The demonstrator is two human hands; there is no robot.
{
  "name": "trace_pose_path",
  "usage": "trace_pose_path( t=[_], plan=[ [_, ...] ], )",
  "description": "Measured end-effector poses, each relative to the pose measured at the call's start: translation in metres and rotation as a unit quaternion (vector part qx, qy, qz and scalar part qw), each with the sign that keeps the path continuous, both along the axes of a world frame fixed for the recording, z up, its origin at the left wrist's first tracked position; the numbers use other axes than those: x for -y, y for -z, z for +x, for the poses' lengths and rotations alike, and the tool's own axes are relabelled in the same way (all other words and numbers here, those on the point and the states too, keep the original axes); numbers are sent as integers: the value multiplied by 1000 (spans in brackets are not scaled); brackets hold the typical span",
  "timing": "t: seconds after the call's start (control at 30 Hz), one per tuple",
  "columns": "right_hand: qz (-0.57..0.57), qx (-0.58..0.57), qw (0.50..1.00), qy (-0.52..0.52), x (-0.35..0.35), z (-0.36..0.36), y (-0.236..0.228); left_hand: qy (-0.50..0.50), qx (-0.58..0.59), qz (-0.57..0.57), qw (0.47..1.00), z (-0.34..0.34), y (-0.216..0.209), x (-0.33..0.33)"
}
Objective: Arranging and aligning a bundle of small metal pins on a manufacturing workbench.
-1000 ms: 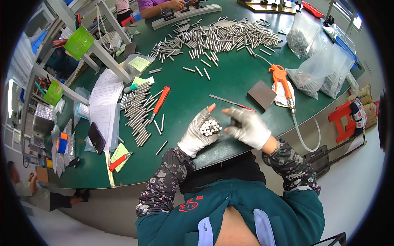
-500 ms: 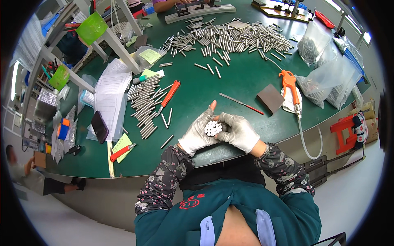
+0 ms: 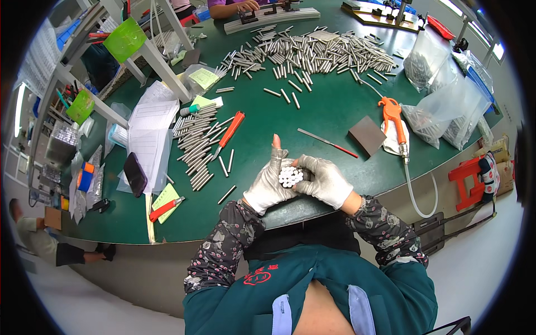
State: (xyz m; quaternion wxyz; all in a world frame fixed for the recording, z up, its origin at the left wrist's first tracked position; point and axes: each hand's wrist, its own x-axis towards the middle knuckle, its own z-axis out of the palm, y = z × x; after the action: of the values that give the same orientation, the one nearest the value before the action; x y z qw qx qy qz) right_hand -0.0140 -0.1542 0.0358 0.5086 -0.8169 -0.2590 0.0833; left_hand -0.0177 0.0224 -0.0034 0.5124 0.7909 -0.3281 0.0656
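Between my hands, close to the table's front edge, a bundle of short metal pins [image 3: 290, 177] stands with its pale round ends toward me. My left hand [image 3: 267, 184], in a white glove with a bare thumb tip, cups the bundle's left side, thumb sticking up. From the other side my right hand [image 3: 325, 181], gloved too, closes its fingers and thumb round the bundle. Loose pins [image 3: 196, 146] lie in a slanting row to the left, and a large heap of pins [image 3: 324, 50] covers the far middle.
An orange-handled knife [image 3: 229, 134] and a red knife [image 3: 166, 209] lie left, near a phone [image 3: 135, 174]. A red-tipped file [image 3: 328, 143], brown block [image 3: 367, 136] and orange air gun [image 3: 393, 116] with hose lie right. Bags of pins [image 3: 427, 64] stand beyond. Someone's hand [image 3: 248, 5] shows across the table.
My left thumb has swung up and leftward away from the bundle. The bundle has barely shifted in my hands. Across the table the other person's hand has moved slightly.
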Motion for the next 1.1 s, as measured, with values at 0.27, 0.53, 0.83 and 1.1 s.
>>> trace_pose_path(
  t=[0.27, 0.53, 0.83, 1.1],
  plan=[
    [-18, -3, 1000, 9, -1, -1, -5, 14, -48, -11, 999, -1, 5, -3],
    [-20, 24, 999, 18, -4, 1, -2, 20, -112, -83, 990, -3, 1, -1],
    [-35, 30, 998, 32, -5, 1, -5, 51, -85, -82, 992, -1, -5, -1],
    [-48, 23, 998, 41, -6, 3, -9, 24, -235, -180, 955, -4, -2, 3]
  ],
)
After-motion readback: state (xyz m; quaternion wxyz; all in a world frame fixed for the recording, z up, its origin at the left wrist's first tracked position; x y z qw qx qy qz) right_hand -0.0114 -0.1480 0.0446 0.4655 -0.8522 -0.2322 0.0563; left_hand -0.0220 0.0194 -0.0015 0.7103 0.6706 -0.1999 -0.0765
